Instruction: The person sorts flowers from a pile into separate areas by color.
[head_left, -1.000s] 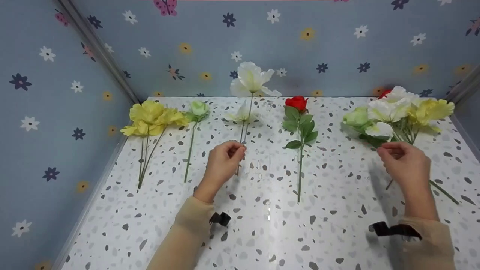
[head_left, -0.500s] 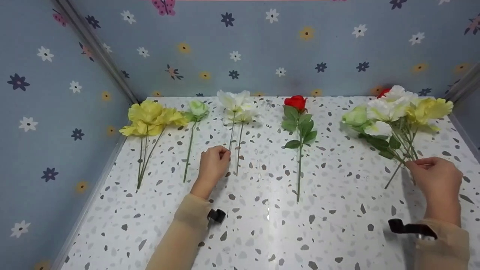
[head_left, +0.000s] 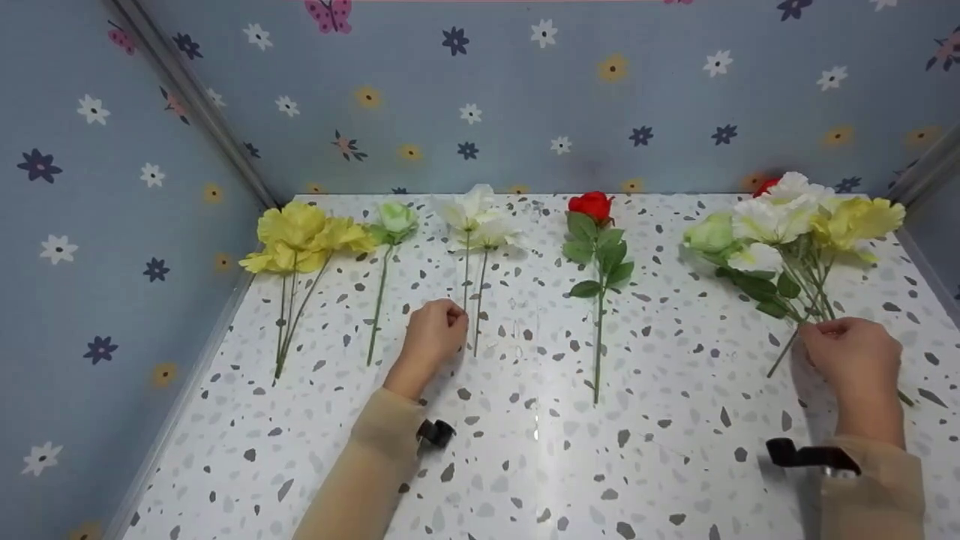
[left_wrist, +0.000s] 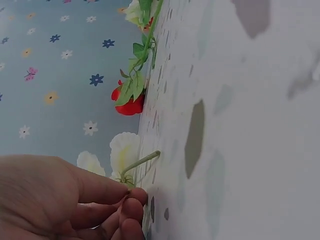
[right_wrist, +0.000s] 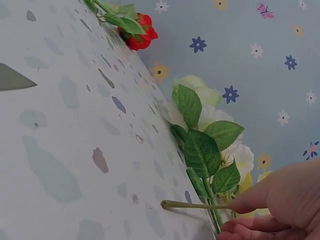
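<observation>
Two white flowers (head_left: 480,217) lie side by side near the back wall, their thin stems toward me. My left hand (head_left: 433,334) pinches the stem of the left one between thumb and fingertips, low over the table. In the left wrist view the stem end of a white flower (left_wrist: 123,155) shows beyond the fingertips. At the right, my right hand (head_left: 851,349) is at the stems of a mixed flower pile (head_left: 780,217), with white, yellow, pale green and red heads. Its thumb and fingers (right_wrist: 247,200) pinch at a thin stem (right_wrist: 192,205) there.
Yellow flowers (head_left: 292,236) lie at the far left, beside a pale green rose (head_left: 396,221). A red rose (head_left: 592,208) with leaves lies between my hands. The speckled white table (head_left: 525,450) meets patterned blue walls (head_left: 525,90) at the back and left.
My left hand has lowered the raised white flower onto the table, left of the other one. My right hand has come down to the pile's stems, moving right, then slightly left.
</observation>
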